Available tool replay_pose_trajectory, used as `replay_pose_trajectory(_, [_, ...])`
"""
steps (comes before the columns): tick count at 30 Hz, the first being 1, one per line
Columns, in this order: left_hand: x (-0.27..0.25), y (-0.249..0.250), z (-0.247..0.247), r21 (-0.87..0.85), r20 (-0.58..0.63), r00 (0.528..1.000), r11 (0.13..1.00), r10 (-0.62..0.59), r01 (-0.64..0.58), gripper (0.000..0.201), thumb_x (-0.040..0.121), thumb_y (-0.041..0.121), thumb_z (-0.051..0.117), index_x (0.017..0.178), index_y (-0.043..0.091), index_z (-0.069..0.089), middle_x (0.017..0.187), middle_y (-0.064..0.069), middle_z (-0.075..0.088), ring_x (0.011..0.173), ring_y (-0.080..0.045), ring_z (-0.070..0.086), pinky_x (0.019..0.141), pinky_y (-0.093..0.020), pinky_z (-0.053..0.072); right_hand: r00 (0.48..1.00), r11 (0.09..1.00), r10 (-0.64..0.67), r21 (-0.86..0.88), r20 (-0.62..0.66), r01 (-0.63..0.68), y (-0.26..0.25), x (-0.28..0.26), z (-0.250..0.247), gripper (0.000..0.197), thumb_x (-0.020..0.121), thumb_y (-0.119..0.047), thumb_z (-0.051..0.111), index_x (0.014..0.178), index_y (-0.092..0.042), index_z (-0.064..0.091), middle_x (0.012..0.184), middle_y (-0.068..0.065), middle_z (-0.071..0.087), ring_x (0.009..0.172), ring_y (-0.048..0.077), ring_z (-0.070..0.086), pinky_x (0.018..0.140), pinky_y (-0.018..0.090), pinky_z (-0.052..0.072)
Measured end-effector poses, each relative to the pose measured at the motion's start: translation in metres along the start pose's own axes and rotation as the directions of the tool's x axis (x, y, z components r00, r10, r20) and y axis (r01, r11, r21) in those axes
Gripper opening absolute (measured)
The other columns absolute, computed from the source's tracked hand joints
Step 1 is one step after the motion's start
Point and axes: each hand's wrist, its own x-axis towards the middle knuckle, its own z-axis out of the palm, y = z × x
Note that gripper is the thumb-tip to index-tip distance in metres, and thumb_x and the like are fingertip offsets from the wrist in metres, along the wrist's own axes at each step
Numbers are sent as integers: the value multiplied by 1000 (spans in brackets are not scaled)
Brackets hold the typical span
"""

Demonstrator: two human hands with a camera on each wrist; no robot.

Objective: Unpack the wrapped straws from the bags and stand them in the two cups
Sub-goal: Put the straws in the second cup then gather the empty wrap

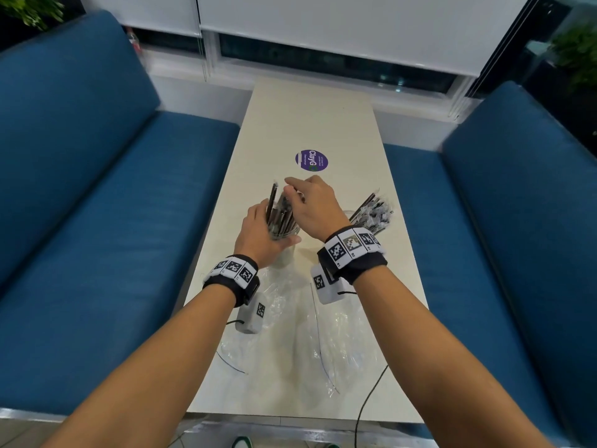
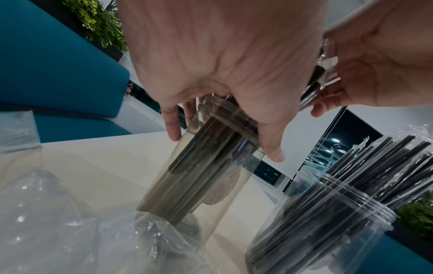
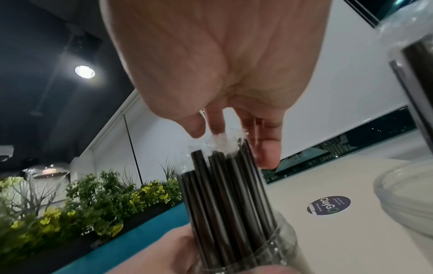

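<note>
1. Blue benches [image 1: 97,195] flank a long pale table [image 1: 310,118] that runs away toward a window with white blinds [image 1: 339,24]; green plants [image 3: 98,194] line the left bench's back.
2. Crumpled clear bags [image 1: 339,331] lie on the near table, just short of both cups.
3. The left cup [image 2: 199,178] stands left of centre, filled with dark wrapped straws [image 3: 225,189]; the left hand [image 1: 258,231] curls round its rim.
4. The right hand [image 1: 315,205] reaches over from the right, fingertips [image 3: 267,153] pinching the wrapper tops of those straws.
5. The right cup [image 2: 323,218], partly hidden behind the right wrist, holds more straws [image 1: 374,210].
6. A purple round sticker [image 1: 311,160] farther along the table reads "ClayGo"; its smaller print is illegible.
</note>
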Motion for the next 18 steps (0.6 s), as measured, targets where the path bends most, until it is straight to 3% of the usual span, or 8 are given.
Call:
replay_pose_trajectory(3, [-1,2,-1,-17,-13,1000,1000,16,-16,101,69,55,94,150,23,43,149,-3,48,135,-24,53,112,-51,51,999,1000,21,-14,-34,-22,-4,1,-5,45,110,-36,40,151,-23,54,145,17,54,135,37,48,114,48,39])
replay_pose_trajectory(6, [-2,1,-1,-29,-15,1000,999,14,-15,106,70,56,94,154,22,40,151,-3,47,136,-25,54,112,-52,51,991,972,-137,-192,-2,134,-9,3,-6,43,111,-32,37,151,-25,52,158,5,47,147,29,38,114,52,32])
replay_pose_trajectory(10, [-2,1,-3,-16,0,1000,1000,-13,13,121,70,60,93,163,16,30,162,-3,40,145,-26,49,115,-52,49,982,949,-173,-252,80,187,-9,7,-2,38,110,-26,38,138,-18,62,144,1,63,137,26,51,109,50,32])
replay_pose_trajectory(15, [-3,2,-2,-20,-7,1000,1000,-14,14,115,71,58,93,161,18,33,161,-2,41,142,-25,52,113,-51,51,987,971,-153,-191,-39,143,-15,12,-2,39,107,-30,48,145,-27,58,141,0,65,135,24,53,113,53,30])
replay_pose_trajectory(18, [-1,3,-3,-16,11,1000,1000,-24,24,111,69,57,92,159,21,37,157,0,43,135,-25,57,108,-51,54,994,953,-105,-290,-26,93,-21,21,1,29,104,-36,55,125,-30,73,120,-6,76,123,19,61,117,54,25])
